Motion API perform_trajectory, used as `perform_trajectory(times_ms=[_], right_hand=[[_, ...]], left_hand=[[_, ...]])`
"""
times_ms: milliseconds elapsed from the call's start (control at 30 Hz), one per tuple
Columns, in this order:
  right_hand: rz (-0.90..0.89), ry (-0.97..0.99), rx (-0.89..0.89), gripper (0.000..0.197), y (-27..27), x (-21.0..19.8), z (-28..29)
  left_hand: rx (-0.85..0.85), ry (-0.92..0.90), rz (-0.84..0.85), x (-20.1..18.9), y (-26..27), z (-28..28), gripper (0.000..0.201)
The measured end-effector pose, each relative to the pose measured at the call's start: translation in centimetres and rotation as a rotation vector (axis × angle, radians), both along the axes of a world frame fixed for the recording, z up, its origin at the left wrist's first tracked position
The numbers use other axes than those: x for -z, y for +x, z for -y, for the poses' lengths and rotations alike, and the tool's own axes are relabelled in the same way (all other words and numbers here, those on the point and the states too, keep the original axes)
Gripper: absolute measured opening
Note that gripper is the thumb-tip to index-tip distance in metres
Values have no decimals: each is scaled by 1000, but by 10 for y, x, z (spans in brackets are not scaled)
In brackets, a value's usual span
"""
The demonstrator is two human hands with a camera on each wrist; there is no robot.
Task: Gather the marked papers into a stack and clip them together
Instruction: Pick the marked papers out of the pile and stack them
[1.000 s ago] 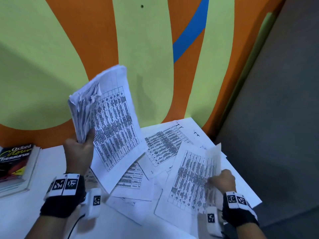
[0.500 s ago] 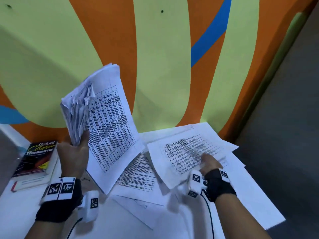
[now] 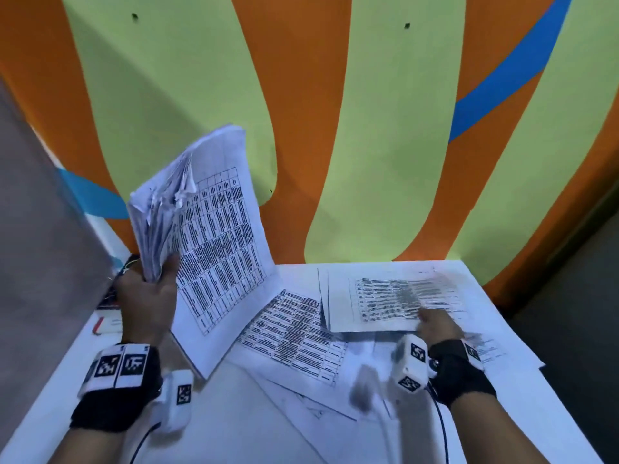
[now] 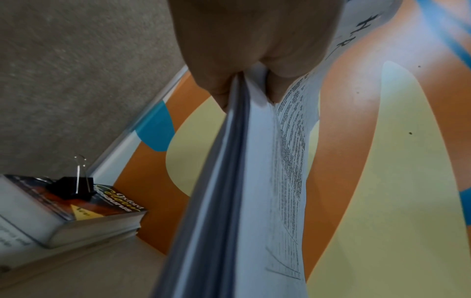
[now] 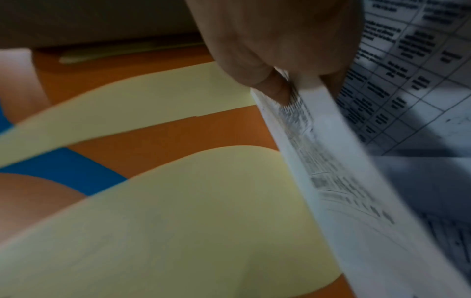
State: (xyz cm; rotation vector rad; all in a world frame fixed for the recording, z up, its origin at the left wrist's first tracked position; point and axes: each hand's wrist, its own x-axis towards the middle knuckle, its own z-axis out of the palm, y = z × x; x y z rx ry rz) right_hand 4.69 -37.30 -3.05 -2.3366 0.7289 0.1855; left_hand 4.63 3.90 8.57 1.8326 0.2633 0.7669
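Observation:
My left hand [image 3: 147, 296] grips a thick stack of printed papers [image 3: 207, 236] upright above the white table's left side; in the left wrist view the stack [image 4: 229, 191] runs away from the thumb and fingers [image 4: 254, 60]. My right hand [image 3: 435, 324] pinches the near edge of one printed sheet [image 3: 395, 296] and holds it just above the loose papers [image 3: 294, 333] spread on the table. In the right wrist view the pinched sheet [image 5: 331, 171] shows edge-on between thumb and fingers [image 5: 275, 88]. A black binder clip [image 4: 74, 187] stands on a book at the left.
An Oxford thesaurus [image 4: 102, 203] lies on another book at the table's [image 3: 234, 430] back left, under the clip. An orange, green and blue wall [image 3: 368, 128] rises right behind the table. A grey panel [image 3: 40, 262] stands at the left. The table's right edge drops to dark floor [image 3: 569, 296].
My right hand has carried its sheet from the near right edge up toward the table's middle and laid it flatter. My left hand keeps the stack upright. The view has swung to the left.

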Motion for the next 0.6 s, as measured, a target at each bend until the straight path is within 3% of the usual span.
perform_trajectory(times_ms=[67, 100, 133, 167, 200, 233, 333, 400, 500, 600], right_hand=[[190, 390, 141, 32, -7, -5, 6], [272, 676, 256, 27, -10, -13, 8], [303, 852, 341, 27, -11, -23, 11], [330, 927, 328, 38, -10, -32, 18], [342, 887, 268, 50, -14, -53, 17], [384, 813, 198, 49, -14, -75, 18], [405, 558, -234, 26, -26, -161, 2], [352, 468, -409, 14, -20, -198, -6], [219, 271, -553, 12, 20, -216, -21], [59, -2, -645, 18, 65, -185, -54]], left_hand=[[-4, -13, 13, 2, 4, -7, 26], [-9, -23, 15, 2, 6, -11, 27], [-27, -26, 21, 2, 9, -16, 29], [-44, -25, 26, 2, 11, -23, 31], [-68, -24, 27, 1, 13, -29, 33], [-87, -31, 26, 0, 14, -35, 34], [-125, -58, 42, -4, 16, -49, 35], [-138, -53, 55, -8, 14, -53, 34], [-153, -21, 59, -12, 7, -56, 29], [-166, -26, 37, -12, 2, -58, 28]])
